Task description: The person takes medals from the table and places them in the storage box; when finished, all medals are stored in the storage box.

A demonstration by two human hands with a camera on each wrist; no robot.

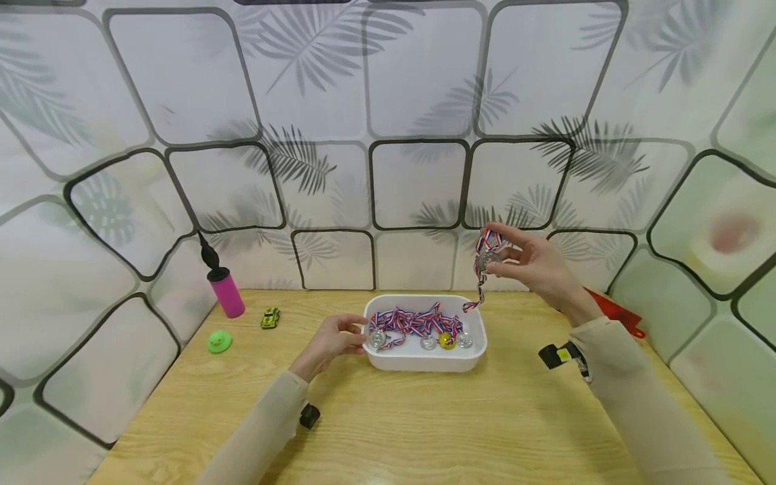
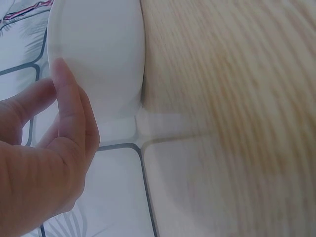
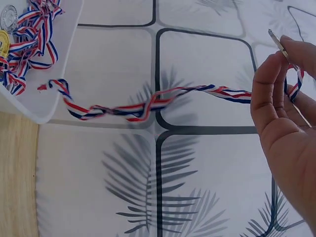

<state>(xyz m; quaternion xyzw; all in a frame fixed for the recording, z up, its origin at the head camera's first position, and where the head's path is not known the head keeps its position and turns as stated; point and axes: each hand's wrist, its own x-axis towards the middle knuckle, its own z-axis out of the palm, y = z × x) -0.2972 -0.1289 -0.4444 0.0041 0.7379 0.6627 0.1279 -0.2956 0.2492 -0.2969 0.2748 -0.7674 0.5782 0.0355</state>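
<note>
A white plastic box (image 1: 424,364) holds several medals with red, white and blue ribbons (image 1: 412,322); silver discs and a gold medal (image 1: 446,340) show inside. At its left end my left hand (image 1: 332,342) holds the rim, fingertips at the edge in the left wrist view. Above and right of the box, my right hand (image 1: 536,263) pinches a silver medal (image 1: 488,260) between thumb and fingers. Its striped ribbon (image 3: 148,105) hangs down, twisted, with the lower end near the box's right rim.
On the left of the wooden table (image 1: 412,424) lie a green duck-face toy (image 1: 219,341) and a small green toy car (image 1: 270,318). A pink and black pump (image 1: 227,293) stands by the wall. Behind the right forearm is a red object (image 1: 612,311), partly hidden.
</note>
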